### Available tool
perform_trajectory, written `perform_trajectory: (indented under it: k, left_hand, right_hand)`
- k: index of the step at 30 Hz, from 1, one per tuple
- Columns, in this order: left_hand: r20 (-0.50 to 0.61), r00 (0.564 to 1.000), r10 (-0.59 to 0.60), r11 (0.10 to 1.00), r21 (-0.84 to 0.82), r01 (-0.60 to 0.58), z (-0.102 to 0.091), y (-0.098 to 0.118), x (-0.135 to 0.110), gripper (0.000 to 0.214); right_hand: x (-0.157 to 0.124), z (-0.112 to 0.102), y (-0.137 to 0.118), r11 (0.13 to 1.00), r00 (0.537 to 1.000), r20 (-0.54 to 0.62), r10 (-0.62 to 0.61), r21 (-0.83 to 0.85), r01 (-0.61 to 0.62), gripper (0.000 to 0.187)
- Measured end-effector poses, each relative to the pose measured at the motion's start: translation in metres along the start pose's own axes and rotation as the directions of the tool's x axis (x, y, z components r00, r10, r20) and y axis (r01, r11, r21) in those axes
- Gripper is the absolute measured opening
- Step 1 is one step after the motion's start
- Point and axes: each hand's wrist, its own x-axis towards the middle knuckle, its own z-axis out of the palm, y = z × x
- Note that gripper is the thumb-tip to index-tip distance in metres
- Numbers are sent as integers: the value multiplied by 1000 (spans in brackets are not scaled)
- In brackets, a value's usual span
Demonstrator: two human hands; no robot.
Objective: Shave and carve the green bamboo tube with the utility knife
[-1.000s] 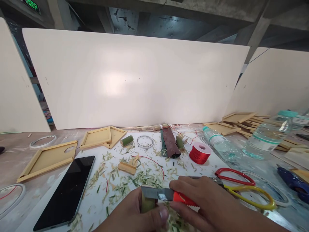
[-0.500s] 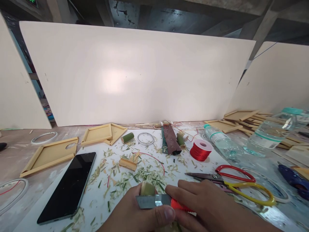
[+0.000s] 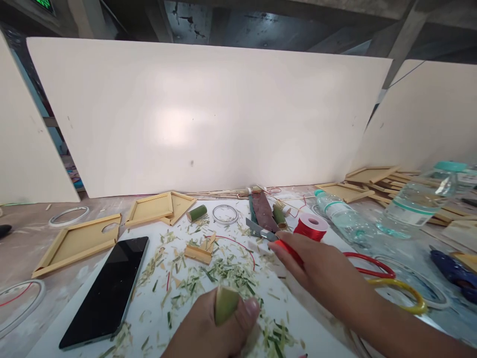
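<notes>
Gripping a piece of green bamboo [image 3: 226, 306] in the left hand [image 3: 208, 328], low over the near part of a white sheet [image 3: 152, 325], with fingers clamped around it and its greenish end poking up above them. Holding a red-handled knife [image 3: 285, 247] well apart from it, farther out to the right, in the right hand [image 3: 316, 258], with fingers clamped on the handle and the blade aimed left, in front of a brown strip [image 3: 264, 211]. Seeing shavings [image 3: 234, 271] scattered on the sheet, a spool of red ribbon [image 3: 310, 228] just beyond the right hand, scissors [image 3: 422, 304] partly covered by the right forearm [image 3: 372, 311], and a dark phone [image 3: 106, 288] off left.
</notes>
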Motion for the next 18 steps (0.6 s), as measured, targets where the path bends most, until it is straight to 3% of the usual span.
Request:
perform_trajectory:
  k: [5, 9, 11, 14, 16, 18]
  left_hand:
    - [56, 997, -47, 973, -224, 58, -3, -3, 4, 53]
    - [34, 995, -89, 896, -434, 95, -5, -7, 6, 50]
    - [56, 995, -88, 911, -398, 103, -7, -9, 6, 53]
    - [126, 989, -70, 957, -272, 102, -11, -10, 7, 58]
    - [130, 991, -42, 952, -294, 79, -12, -12, 9, 54]
    - [120, 993, -15, 938, -341, 55, -12, -13, 11, 51]
  right_hand:
    - [3, -6, 7, 999, 999, 25, 47, 24, -47, 34]
    - [-2, -9, 10, 988, 987, 133, 91, 110, -106, 35]
    - [-6, -9, 11, 984, 981, 175, 87, 136, -112, 29]
    - [-11, -9, 15, 991, 992, 120, 37, 126, -52, 24]
    - [-14, -11, 16, 991, 997, 73, -22, 134, 12, 26]
    - [-14, -14, 14, 988, 993, 107, -53, 150, 36, 26]
